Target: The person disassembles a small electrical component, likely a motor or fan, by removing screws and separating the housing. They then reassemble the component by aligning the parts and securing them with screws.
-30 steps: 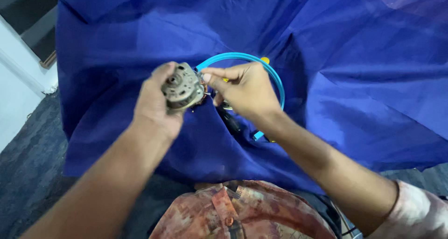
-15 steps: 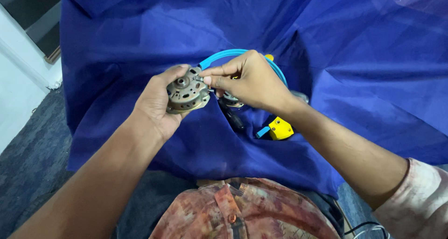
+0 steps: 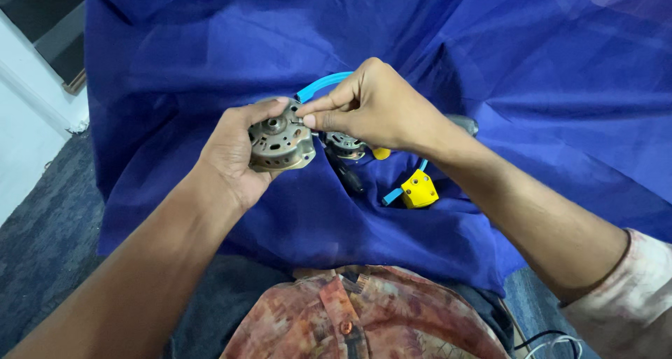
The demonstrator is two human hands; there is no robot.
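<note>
My left hand point(image 3: 234, 152) grips a round, worn grey metal motor housing point(image 3: 280, 145) and holds it up over a blue cloth point(image 3: 490, 65). My right hand point(image 3: 371, 107) pinches something small at the housing's top right edge; the pinched part is too small to make out. Just below my right hand lies a second metal motor part point(image 3: 344, 146), partly hidden by the fingers. A light blue tube point(image 3: 322, 86) arcs out from behind my right hand. A small yellow block point(image 3: 418, 189) with holes rests on the cloth below my right wrist.
The blue cloth covers the whole work surface and hangs over its near edge. A dark tool handle point(image 3: 350, 178) lies on it under the motor parts. Grey carpet point(image 3: 42, 240) and a white wall point(image 3: 24, 142) are at left. My patterned shirt point(image 3: 350, 317) fills the bottom.
Both hands have stayed together on the motor housing, drifting slightly. The view has shifted, and the yellow block now shows clear of my right arm.
</note>
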